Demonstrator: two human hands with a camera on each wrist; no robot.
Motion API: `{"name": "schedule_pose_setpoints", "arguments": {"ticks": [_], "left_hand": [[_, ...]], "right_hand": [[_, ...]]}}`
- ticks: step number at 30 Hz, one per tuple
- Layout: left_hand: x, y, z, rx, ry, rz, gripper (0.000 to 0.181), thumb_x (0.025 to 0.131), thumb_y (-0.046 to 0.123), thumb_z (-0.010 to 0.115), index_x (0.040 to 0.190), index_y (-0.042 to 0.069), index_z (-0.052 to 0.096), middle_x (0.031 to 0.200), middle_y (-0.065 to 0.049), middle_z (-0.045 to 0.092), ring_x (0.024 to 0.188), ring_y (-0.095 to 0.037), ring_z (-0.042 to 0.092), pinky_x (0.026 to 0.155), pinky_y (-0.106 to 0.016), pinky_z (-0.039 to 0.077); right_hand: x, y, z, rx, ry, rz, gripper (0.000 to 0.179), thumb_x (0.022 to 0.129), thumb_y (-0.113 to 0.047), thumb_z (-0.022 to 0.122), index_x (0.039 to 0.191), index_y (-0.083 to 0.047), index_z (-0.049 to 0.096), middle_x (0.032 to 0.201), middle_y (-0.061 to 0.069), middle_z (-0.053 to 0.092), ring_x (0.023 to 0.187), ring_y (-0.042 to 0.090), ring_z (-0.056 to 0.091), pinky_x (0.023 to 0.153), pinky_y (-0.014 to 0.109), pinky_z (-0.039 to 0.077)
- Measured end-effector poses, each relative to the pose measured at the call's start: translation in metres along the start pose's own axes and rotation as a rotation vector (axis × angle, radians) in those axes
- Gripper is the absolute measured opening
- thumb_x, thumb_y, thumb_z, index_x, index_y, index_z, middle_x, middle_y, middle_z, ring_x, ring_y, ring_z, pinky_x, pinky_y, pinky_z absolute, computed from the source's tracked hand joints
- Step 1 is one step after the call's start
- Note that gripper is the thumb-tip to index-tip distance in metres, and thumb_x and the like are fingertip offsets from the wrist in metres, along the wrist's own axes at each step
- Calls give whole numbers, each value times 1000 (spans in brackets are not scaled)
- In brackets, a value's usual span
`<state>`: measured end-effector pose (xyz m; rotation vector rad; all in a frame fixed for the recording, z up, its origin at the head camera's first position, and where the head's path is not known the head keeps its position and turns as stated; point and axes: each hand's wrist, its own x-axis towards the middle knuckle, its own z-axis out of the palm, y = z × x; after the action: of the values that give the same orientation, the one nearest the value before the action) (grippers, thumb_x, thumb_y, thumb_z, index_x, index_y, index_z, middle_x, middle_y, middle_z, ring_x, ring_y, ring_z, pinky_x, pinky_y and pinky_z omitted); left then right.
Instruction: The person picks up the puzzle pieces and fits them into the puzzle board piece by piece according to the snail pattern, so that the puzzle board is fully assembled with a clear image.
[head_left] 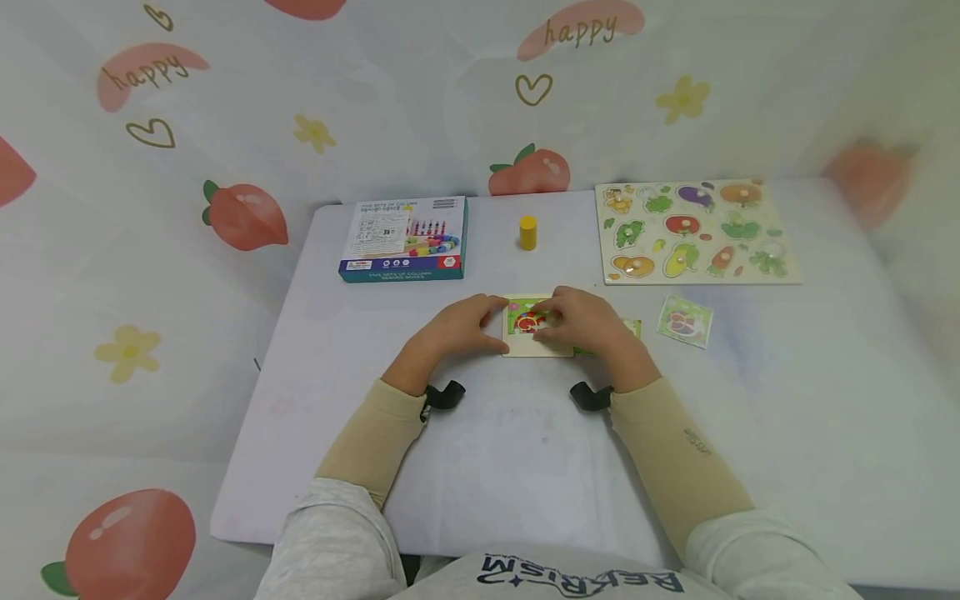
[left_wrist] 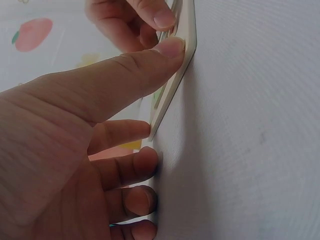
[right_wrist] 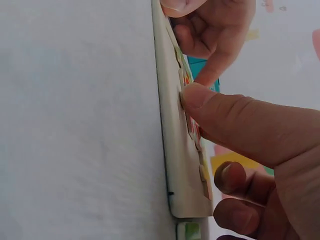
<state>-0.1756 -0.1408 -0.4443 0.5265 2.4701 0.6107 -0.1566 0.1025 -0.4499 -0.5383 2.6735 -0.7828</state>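
Note:
A small wooden puzzle board lies flat on the table, its upper part covered by a green and red picture. At its left edge, my left hand holds it, thumb on the near corner and index finger at the far corner; the other fingers spread over the table in the left wrist view. My right hand pinches a red puzzle piece over the board, thumb and index finger on its edges. Part of that piece is hidden by the fingers. Half behind the right hand lies a green-printed piece.
To the right lies a square picture piece. Behind it is a vegetable peg puzzle. A yellow cylinder stands at the back middle, left of which a flat toy box lies. A fruit-printed cloth hangs behind the table.

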Motion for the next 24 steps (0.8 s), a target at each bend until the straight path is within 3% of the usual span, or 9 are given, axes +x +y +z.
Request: {"name": "schedule_pose_setpoints", "arguments": {"ticks": [7, 15, 24], "left_hand": [[0, -1, 0, 7, 1, 17, 84, 86, 43, 83, 156, 19, 44, 112, -3, 54, 105, -21, 49, 88, -38, 44], [0, -2, 0, -1, 0, 5, 85, 85, 44, 84, 156, 20, 44, 112, -3, 54, 105, -20, 49, 87, -38, 44], [1, -3, 2, -2, 0, 15, 85, 85, 44, 84, 157, 19, 43, 115, -3, 54, 106, -21, 49, 90, -38, 44]], "right_hand": [[-1, -2, 0, -38, -19, 61, 46, 88, -38, 83, 131, -25, 73, 98, 4, 58, 83, 22, 51, 71, 36, 42], [-1, -4, 1, -53, 11, 49, 49, 86, -39, 84, 131, -25, 72, 94, 4, 57, 76, 21, 50, 65, 35, 42], [-4, -5, -3, -47, 1, 29, 51, 87, -40, 83, 134, -24, 71, 98, 4, 58, 81, 22, 52, 71, 36, 43]]}}
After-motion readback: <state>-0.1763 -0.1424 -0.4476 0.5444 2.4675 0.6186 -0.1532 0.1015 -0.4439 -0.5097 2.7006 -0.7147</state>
